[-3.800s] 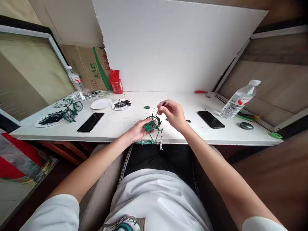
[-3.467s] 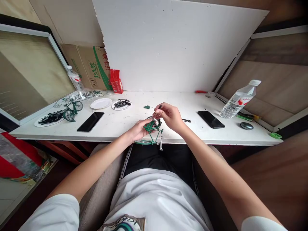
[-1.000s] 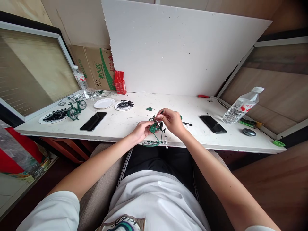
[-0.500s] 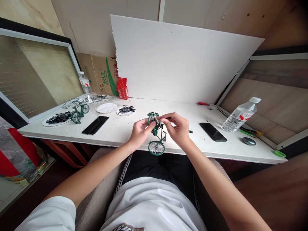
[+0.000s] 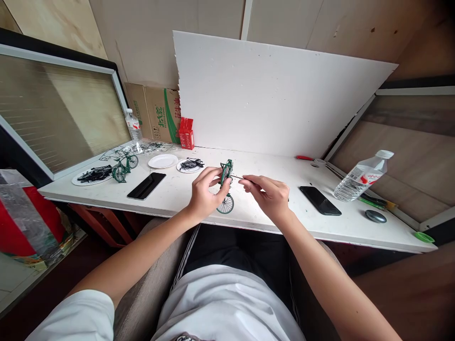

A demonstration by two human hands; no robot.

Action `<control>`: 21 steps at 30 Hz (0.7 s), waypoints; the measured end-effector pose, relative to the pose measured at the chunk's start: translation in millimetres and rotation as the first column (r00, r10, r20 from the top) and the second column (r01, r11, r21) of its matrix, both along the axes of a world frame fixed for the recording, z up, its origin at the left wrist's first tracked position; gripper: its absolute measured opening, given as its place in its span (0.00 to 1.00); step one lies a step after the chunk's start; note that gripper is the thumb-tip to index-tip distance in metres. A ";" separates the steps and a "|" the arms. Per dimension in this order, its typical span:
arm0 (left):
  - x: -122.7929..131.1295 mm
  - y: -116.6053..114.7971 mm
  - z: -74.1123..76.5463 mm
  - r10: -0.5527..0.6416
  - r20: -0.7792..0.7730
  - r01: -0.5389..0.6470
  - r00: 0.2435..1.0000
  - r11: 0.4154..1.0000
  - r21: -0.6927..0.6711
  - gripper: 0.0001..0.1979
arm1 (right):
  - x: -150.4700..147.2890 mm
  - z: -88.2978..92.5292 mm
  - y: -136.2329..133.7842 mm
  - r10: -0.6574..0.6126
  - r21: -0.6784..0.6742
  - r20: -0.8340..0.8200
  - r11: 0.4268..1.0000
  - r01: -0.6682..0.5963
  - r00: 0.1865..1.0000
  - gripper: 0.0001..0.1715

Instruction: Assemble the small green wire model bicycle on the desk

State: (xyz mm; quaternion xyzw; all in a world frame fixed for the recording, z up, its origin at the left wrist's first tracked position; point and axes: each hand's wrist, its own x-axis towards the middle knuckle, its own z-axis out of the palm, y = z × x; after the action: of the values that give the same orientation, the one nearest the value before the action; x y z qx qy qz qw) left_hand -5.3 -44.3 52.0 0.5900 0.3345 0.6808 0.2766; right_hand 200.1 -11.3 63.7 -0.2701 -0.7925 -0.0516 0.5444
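Note:
My left hand [image 5: 205, 193] grips a small green model bicycle [image 5: 225, 188] and holds it upright above the near edge of the white table [image 5: 256, 208], one wheel up and one wheel down. My right hand [image 5: 269, 193] is closed in a pinch on a thin screwdriver [image 5: 237, 177]. Its metal tip points left at the bicycle's upper part.
On the table's left lie a black phone [image 5: 146, 185], two white plates [image 5: 162, 161] with dark parts, a finished green bicycle [image 5: 125, 167] and a water bottle [image 5: 133, 127]. At the right are another phone [image 5: 320, 200], a tilted water bottle [image 5: 362, 175] and a dark round object [image 5: 375, 216]. A white foam board [image 5: 280, 94] stands behind.
The bicycle lay flat near my lap and has been turned upright and lifted higher. My right hand drew back to the right with the screwdriver. The camera tilted upward.

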 end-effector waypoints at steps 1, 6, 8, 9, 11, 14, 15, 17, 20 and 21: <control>0.0 0.1 0.1 0.021 -0.010 -0.021 1.000 1.000 0.020 0.14 | -0.3 -0.3 -0.1 -0.003 0.010 0.005 1.000 0.003 1.000 0.11; -0.5 8.6 -6.8 0.179 -0.157 -0.141 0.971 0.964 0.227 0.13 | -1.2 -1.5 0.3 -0.023 0.060 0.020 0.998 0.022 1.000 0.13; -0.8 12.4 -10.0 0.255 -0.198 -0.178 0.946 0.924 0.339 0.12 | -1.3 -2.0 1.0 -0.041 0.090 0.030 0.995 0.038 0.999 0.15; -0.9 13.7 -11.0 0.282 -0.210 -0.187 0.936 0.905 0.381 0.11 | -1.4 -2.2 1.5 -0.053 0.104 0.038 0.993 0.049 0.998 0.16; -0.8 14.7 -12.0 0.315 -0.223 -0.196 0.923 0.881 0.431 0.10 | -1.6 -2.6 2.4 -0.087 0.134 0.057 0.988 0.079 0.995 0.18; 0.0 13.9 -12.1 0.343 -0.232 -0.204 0.910 0.859 0.470 0.09 | -1.9 -2.5 3.1 -0.126 0.173 0.099 0.979 0.108 0.987 0.21; 0.3 13.6 -12.1 0.351 -0.237 -0.205 0.906 0.853 0.479 0.09 | -2.0 -2.2 3.0 -0.127 0.171 0.126 0.980 0.105 0.984 0.21; 0.2 13.4 -12.2 0.366 -0.251 -0.211 0.896 0.849 0.485 0.10 | -2.5 -1.3 2.1 -0.109 0.136 0.188 0.987 0.084 0.976 0.20; -1.7 14.7 -11.8 0.397 -0.261 -0.237 0.880 0.843 0.483 0.10 | -3.6 -0.8 0.2 -0.053 0.042 0.249 0.998 0.044 0.967 0.13; -2.7 15.4 -11.4 0.411 -0.263 -0.246 0.873 0.837 0.489 0.10 | -3.9 -0.9 -0.2 -0.034 0.013 0.257 0.999 0.032 0.966 0.12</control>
State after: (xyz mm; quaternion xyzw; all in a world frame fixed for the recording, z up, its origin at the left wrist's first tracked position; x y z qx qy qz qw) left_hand -8.1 -28.9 40.6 0.6831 0.3141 0.6572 -0.0528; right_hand 196.2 -11.5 62.8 -0.2720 -0.8514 -0.0988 0.4374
